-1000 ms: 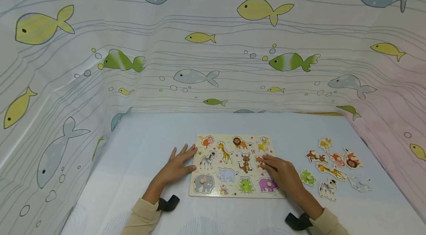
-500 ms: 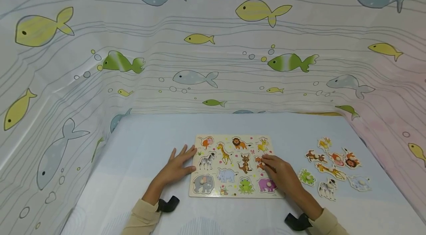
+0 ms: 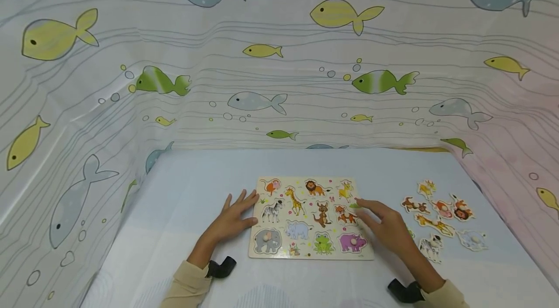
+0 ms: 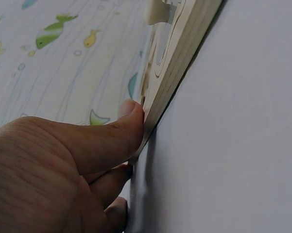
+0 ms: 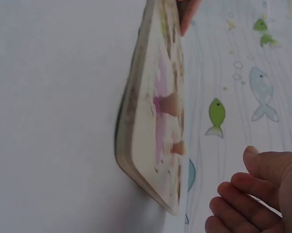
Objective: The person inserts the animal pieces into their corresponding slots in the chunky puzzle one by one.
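Note:
A wooden animal peg puzzle board (image 3: pixel 367 251) lies flat on the table. My left hand (image 3: pixel 233 218) rests along its left side, thumb and fingertips at the edge; in the left wrist view the thumb (image 4: pixel 109 141) touches the board's side. My right hand (image 3: pixel 388 225) hovers just off the right edge, fingers loosely bent and holding nothing. The orange tiger (image 3: pixel 347 214) shows fully in its place on the board. Knobbed elephant (image 3: pixel 267 241) and purple hippo (image 3: pixel 351 243) pieces sit in the bottom row. Wooden pegs (image 5: pixel 170 105) stand up from the board in the right wrist view.
Several loose animal pieces lie to the right, among them a zebra (image 3: pixel 431 248), giraffe (image 3: pixel 434 225), lion (image 3: pixel 463 209) and rhino (image 3: pixel 472 240). My right hand mostly covers the green frog piece. A fish-printed curtain (image 3: pixel 305 119) rises behind the table.
My right hand has let go of the tiger piece and moved right, off the board, with its fingers spread more. The left hand stays at the left edge.

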`<state>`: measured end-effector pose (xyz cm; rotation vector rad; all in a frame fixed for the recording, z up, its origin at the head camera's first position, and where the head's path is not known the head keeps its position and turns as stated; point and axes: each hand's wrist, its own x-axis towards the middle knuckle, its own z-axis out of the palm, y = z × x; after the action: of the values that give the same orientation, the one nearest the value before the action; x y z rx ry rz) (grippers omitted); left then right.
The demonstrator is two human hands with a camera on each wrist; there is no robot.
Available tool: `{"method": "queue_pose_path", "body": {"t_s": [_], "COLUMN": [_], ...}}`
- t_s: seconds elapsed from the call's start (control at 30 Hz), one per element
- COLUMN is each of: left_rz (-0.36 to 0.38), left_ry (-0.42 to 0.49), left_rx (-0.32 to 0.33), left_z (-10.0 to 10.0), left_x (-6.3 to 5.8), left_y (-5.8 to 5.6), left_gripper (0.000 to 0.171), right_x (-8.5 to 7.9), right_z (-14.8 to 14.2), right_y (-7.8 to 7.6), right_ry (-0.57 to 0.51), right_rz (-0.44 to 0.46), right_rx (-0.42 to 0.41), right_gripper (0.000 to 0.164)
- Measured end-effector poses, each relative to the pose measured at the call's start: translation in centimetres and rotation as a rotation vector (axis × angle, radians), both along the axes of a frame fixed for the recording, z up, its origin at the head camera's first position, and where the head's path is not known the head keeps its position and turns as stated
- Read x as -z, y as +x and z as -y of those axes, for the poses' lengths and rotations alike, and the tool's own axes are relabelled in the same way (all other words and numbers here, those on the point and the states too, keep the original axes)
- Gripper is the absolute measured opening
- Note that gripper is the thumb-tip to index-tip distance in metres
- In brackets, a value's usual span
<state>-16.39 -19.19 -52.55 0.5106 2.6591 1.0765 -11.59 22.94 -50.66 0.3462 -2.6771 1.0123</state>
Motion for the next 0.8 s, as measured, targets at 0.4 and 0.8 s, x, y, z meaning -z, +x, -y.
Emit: {"method": "queue_pose_path", "body": {"t_s": [0.4,0.8], "left_rz": [-0.017,-0.022], "left_ry": [0.006,0.005], "left_rx": [0.001,0.008], "left_z": [0.0,0.0], "left_x": [-0.1,-0.1], "left_y": [0.0,0.0], "left_gripper": [0.069,0.070], "right_x": [-2.0,-3.2], "right_z": [-5.2,-11.1], "right_y": [1.5,3.7], "right_ry": [-0.028,-0.032], "right_rz": [-0.061,0.105], "right_rx": [0.063,0.265], "right_gripper": [0.033,0.037]}}
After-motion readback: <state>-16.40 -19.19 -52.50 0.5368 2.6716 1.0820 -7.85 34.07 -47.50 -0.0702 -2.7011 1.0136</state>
